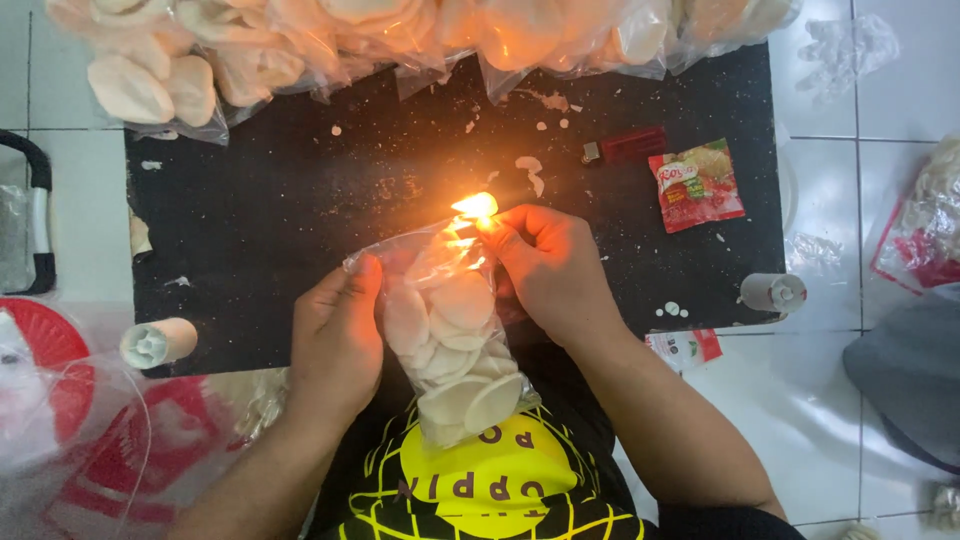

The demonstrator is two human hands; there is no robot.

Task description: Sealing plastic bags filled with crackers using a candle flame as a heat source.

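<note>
I hold a clear plastic bag of pale round crackers (452, 340) between both hands over a black mat (270, 210). My left hand (338, 335) grips the bag's left side near its top. My right hand (548, 262) pinches the bag's upper right edge. A bright orange flame (476, 207) burns right at the bag's top edge, by my right fingertips. What feeds the flame is hidden by the glare.
Several filled cracker bags (250, 50) lie heaped along the mat's far edge. A red lighter (625, 146) and a red sachet (697, 185) lie right of the flame. Two small white rolls (158, 342) (772, 292) sit at the mat's sides. A red basket (45, 340) is at left.
</note>
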